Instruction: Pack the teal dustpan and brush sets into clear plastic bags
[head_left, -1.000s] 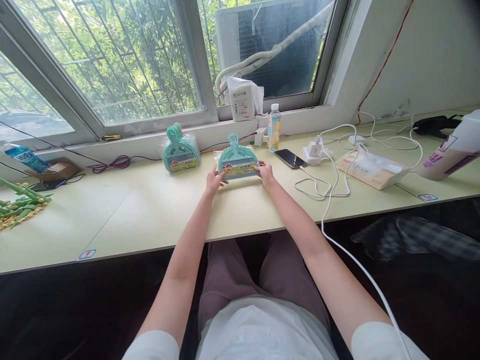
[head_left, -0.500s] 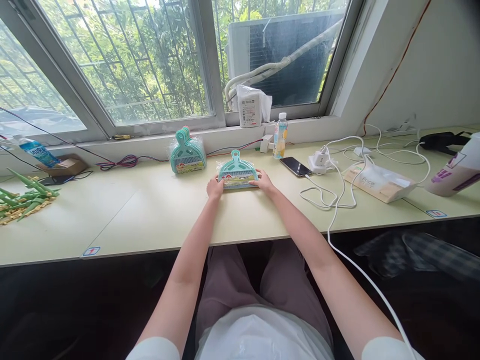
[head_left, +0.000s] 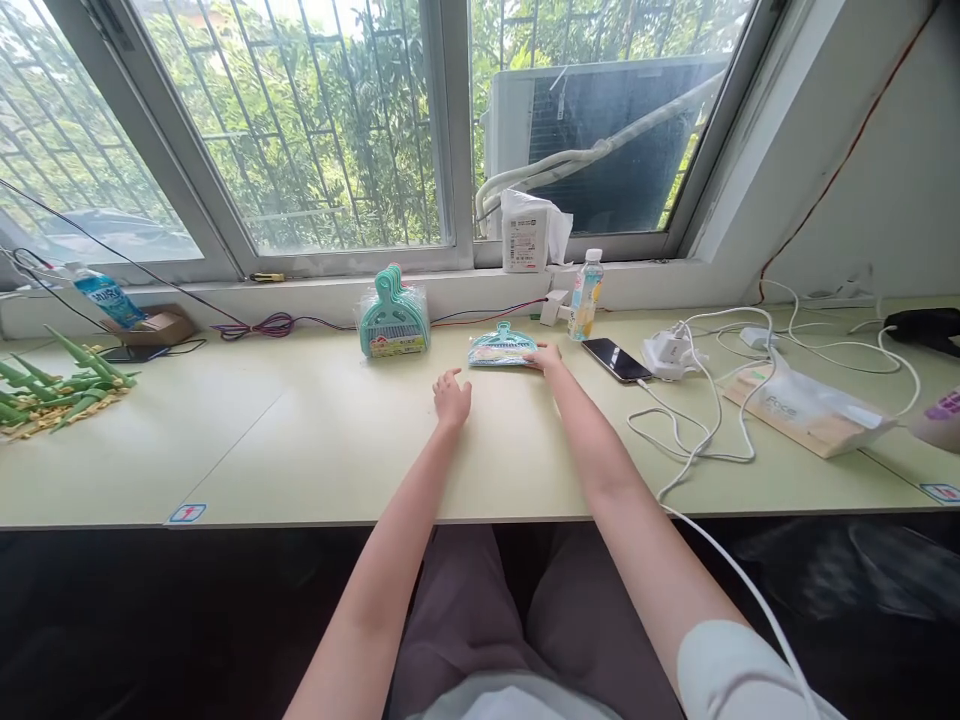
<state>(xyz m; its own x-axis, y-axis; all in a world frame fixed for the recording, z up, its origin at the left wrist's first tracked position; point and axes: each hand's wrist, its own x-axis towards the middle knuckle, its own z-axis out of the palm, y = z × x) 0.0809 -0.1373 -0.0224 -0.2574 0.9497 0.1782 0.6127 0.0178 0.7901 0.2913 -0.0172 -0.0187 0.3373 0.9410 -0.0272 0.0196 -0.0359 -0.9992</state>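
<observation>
A teal dustpan and brush set (head_left: 501, 348) in clear wrap is on the desk in front of me, leaning back so that its handle looks short. My right hand (head_left: 546, 358) grips its right end; some of the fingertips are hidden behind the wrap. My left hand (head_left: 452, 400) is off the set, just to the left and nearer to me, fingers apart and holding nothing. Farther left, against the wall below the window, several similar teal dustpan sets (head_left: 394, 320) stand upright in a wrapped stack.
Right of the set are a drink bottle (head_left: 585, 298), a phone (head_left: 616, 360), a white plug adapter (head_left: 670, 354) with looping cables, and a tissue pack (head_left: 814, 408). An aloe plant (head_left: 64, 385) and a blue-labelled bottle (head_left: 110, 298) are at the left. Another tissue pack (head_left: 527, 238) rests on the sill.
My left hand has let go of the dustpan set and drawn back toward me. The set has tipped backward, with my right hand still on its right end. The view has shifted slightly.
</observation>
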